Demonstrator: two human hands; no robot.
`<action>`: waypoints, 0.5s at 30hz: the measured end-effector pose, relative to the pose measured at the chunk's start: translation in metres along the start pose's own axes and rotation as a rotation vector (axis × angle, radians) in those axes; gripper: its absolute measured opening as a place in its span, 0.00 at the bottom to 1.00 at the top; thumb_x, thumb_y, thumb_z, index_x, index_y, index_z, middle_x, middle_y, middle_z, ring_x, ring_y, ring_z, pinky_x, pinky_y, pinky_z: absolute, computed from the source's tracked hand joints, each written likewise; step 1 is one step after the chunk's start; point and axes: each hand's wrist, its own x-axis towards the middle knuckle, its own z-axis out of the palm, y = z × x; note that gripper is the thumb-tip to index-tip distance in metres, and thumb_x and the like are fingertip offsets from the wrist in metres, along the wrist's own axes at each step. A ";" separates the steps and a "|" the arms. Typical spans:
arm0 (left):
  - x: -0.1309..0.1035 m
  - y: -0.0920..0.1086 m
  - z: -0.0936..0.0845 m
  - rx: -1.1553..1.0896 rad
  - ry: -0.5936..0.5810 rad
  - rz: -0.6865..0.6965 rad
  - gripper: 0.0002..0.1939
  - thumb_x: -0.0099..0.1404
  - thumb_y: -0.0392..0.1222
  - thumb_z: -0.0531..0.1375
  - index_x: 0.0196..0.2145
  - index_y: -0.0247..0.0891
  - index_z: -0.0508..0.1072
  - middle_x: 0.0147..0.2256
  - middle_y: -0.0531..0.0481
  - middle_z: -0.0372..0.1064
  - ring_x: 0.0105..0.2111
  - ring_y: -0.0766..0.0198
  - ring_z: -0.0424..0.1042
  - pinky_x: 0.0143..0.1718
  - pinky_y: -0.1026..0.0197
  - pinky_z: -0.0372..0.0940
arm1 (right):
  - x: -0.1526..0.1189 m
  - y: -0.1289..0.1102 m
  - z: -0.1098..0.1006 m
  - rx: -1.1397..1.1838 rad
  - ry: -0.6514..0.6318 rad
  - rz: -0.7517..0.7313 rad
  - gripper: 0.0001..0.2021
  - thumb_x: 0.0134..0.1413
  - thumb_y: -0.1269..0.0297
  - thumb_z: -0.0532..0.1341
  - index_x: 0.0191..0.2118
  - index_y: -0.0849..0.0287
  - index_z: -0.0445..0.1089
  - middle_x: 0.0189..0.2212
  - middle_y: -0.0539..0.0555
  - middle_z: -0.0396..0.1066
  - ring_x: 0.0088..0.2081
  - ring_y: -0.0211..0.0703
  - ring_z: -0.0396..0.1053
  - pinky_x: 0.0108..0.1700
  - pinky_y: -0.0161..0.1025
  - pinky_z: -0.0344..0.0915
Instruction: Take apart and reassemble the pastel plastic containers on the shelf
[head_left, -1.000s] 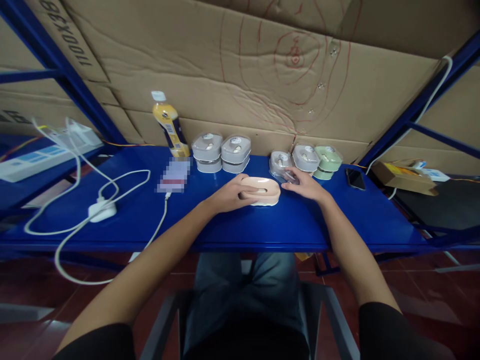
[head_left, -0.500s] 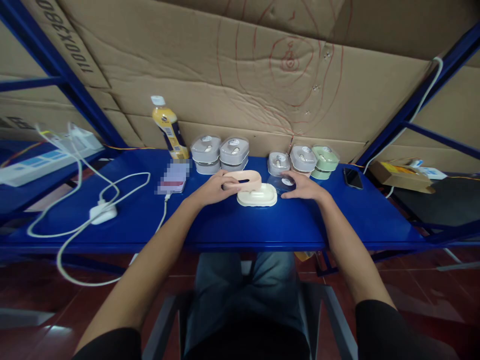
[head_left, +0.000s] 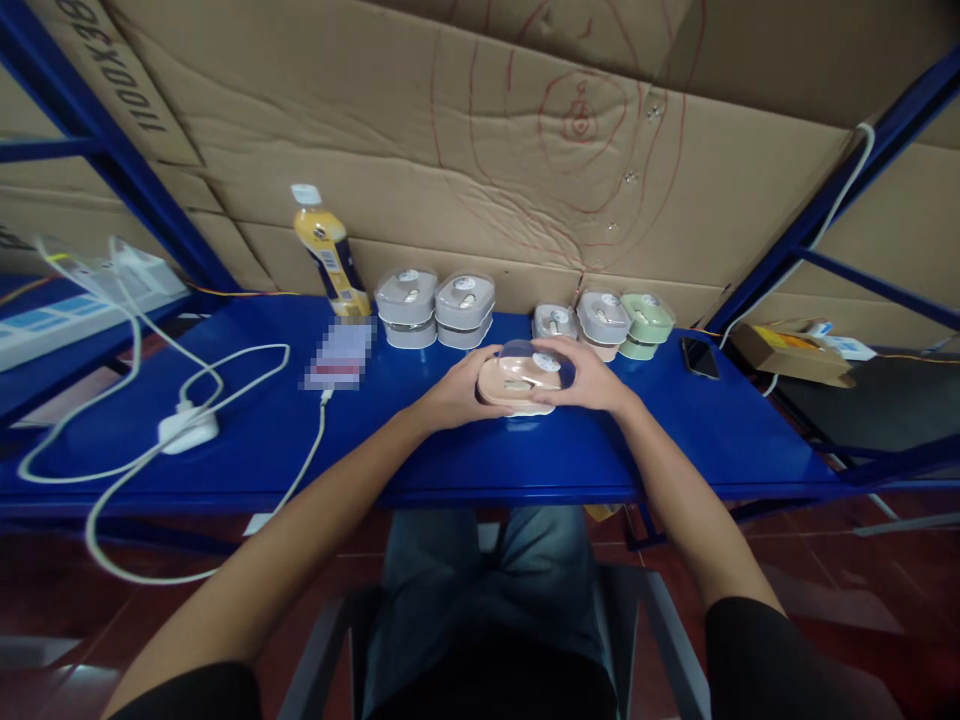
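A pink oval piece [head_left: 499,382] sits over the cream base, whose rim [head_left: 536,410] shows beneath it near the middle of the blue table. My left hand [head_left: 466,388] is wrapped round the left end of the pink piece. From the right, my right hand [head_left: 585,374] grips a clear lid [head_left: 525,352] with a round sticker, held over the pink piece. Whether the lid touches the pink piece all round cannot be made out.
Behind stand grey lidded boxes [head_left: 465,305] and a green one [head_left: 646,320]. A yellow bottle [head_left: 330,250], a blurred-out phone [head_left: 341,355] and white cables [head_left: 225,375] lie left; a black phone [head_left: 700,357] lies right.
The pink piece has moved right, over the cream base, with my left hand. My right hand has brought the clear lid left from the table to above the pink piece.
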 end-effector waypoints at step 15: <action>0.004 -0.004 0.007 -0.104 -0.007 -0.041 0.62 0.48 0.57 0.78 0.73 0.41 0.53 0.64 0.34 0.70 0.64 0.39 0.71 0.65 0.38 0.65 | 0.009 -0.002 0.015 -0.012 -0.209 0.007 0.42 0.50 0.45 0.74 0.70 0.49 0.67 0.63 0.61 0.70 0.63 0.60 0.69 0.67 0.58 0.64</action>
